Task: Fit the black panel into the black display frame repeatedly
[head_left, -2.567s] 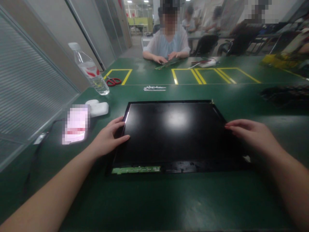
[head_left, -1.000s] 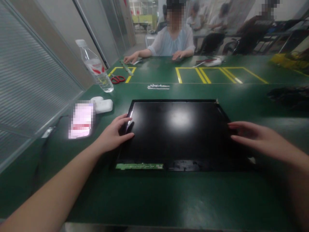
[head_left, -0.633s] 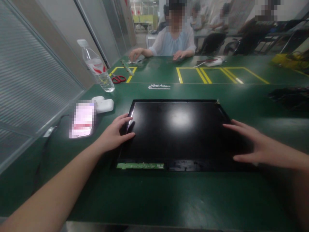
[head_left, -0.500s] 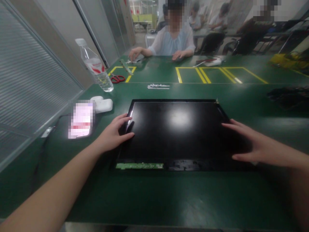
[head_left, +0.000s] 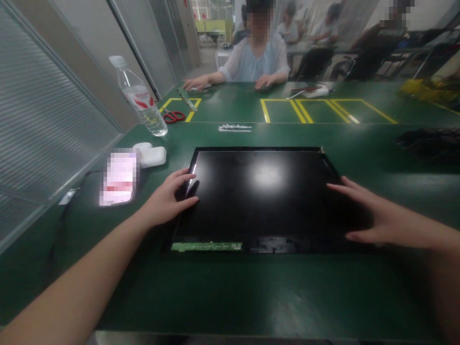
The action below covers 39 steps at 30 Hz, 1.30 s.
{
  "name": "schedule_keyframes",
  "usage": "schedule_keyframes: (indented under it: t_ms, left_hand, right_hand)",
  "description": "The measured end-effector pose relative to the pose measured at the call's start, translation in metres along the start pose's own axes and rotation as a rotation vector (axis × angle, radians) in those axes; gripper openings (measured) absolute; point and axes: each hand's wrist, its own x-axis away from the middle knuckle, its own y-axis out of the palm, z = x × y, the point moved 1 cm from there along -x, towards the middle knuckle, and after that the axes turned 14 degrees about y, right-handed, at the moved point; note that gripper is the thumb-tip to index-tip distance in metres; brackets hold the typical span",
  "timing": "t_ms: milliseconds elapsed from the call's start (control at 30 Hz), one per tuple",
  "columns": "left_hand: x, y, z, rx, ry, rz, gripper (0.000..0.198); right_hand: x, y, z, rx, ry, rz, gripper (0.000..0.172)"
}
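A black LCD panel (head_left: 258, 201) lies flat on the green table, screen side up, with a glare spot near its middle. A green circuit board strip (head_left: 206, 246) runs along its near edge at the left. My left hand (head_left: 172, 199) grips the panel's left edge, thumb over the screen and fingers along the side. At the right edge, my right hand (head_left: 370, 211) holds the panel the same way, its thumb and index finger reaching over the border. The undersides of both grips are hidden.
Left of the panel are a lit phone (head_left: 120, 179), a white case (head_left: 153, 156) and a water bottle (head_left: 142, 103). Red-handled scissors (head_left: 174, 117) and white strips (head_left: 235, 128) lie beyond. A dark bundle (head_left: 429, 146) sits at right. A person (head_left: 257, 60) sits opposite.
My hands and the panel keep their places, with only a slight shift of the view. The person opposite has moved one hand outward and lowered it flat toward the table.
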Motion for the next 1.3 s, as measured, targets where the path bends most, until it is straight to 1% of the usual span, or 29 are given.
schedule_keyframes:
  t_ms: [200,467,700,800,967,1133,1300]
  left_hand:
    - [0.001,0.000,-0.001,0.015,-0.012,0.008,0.075]
    - [0.000,-0.002,0.004,-0.001,-0.015,0.005,0.074]
    - [0.000,-0.002,0.004,-0.023,-0.030,-0.011,0.073]
    - [-0.001,-0.002,0.007,-0.044,-0.039,-0.011,0.071]
    - [-0.002,-0.002,0.009,-0.099,-0.021,-0.014,0.066]
    - [-0.004,0.000,0.007,-0.230,0.007,-0.025,0.065]
    - [-0.004,0.002,0.003,-0.286,-0.003,-0.040,0.067]
  right_hand:
    - [0.001,-0.002,-0.002,-0.012,-0.024,0.013,0.111]
    - [-0.002,0.001,0.005,-0.072,-0.102,0.099,0.107]
    - [-0.004,0.004,0.008,-0.065,-0.130,0.098,0.102]
    - [-0.005,0.004,0.005,-0.065,-0.118,0.118,0.098]
    - [-0.011,0.003,-0.003,-0.109,-0.056,0.197,0.081]
    - [-0.016,0.003,-0.007,-0.099,0.002,0.229,0.076]
    - [-0.019,0.004,-0.005,-0.090,-0.016,0.255,0.071]
